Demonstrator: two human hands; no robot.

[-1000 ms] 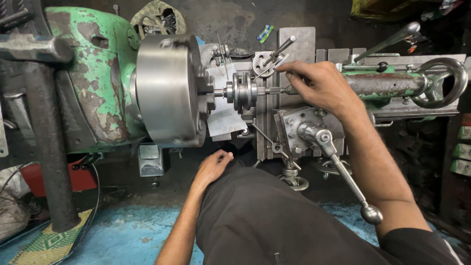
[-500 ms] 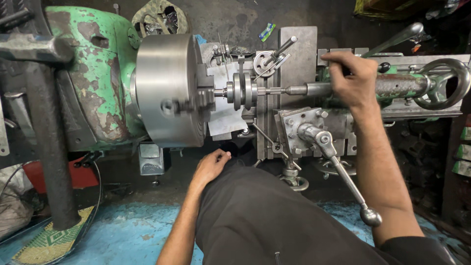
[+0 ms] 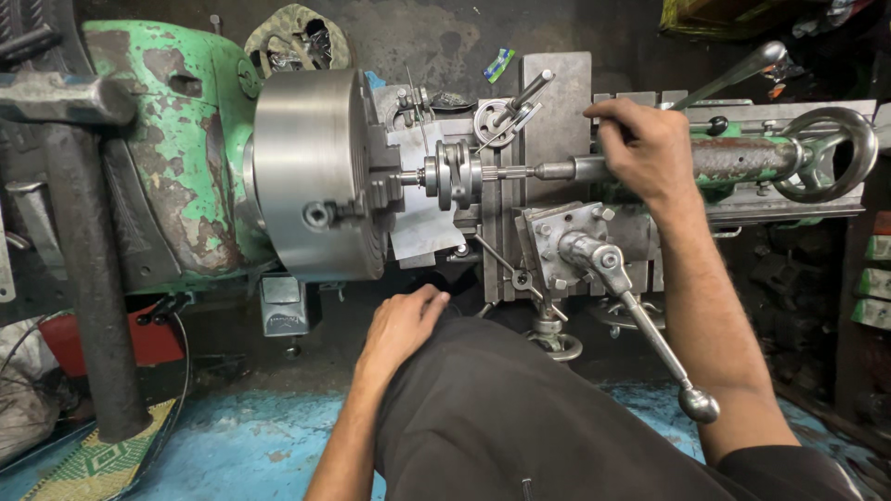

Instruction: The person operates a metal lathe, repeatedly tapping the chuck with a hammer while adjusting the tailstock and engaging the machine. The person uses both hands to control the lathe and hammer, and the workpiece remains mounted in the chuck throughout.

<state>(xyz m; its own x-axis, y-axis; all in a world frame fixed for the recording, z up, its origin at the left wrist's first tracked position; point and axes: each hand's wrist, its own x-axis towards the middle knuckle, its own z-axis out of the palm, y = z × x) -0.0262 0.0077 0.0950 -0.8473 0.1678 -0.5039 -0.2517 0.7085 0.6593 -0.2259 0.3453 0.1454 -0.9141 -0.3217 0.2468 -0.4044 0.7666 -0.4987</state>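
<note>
Two hands showing from my head view. My right hand [image 3: 650,148] has its grip wrapped around the tailstock barrel [image 3: 733,160], fingers curled over the top, so it's holding that and nothing else. My left hand [image 3: 401,327] rests loosely curled on my dark trouser leg [image 3: 520,417], below the chuck, holding nothing.

That barrel lies flat with its long axis running left to right, and a thin shaft [image 3: 548,171] pokes out of it just left of my right hand, pointing straight at the big steel chuck [image 3: 311,176]. A small round workpiece [image 3: 450,174] sits between the chuck jaws and the shaft tip. Handwheel [image 3: 824,153] is at the far right end, well clear of my fingers. Long ball-ended lever [image 3: 650,334] hangs down near my right forearm.
</note>
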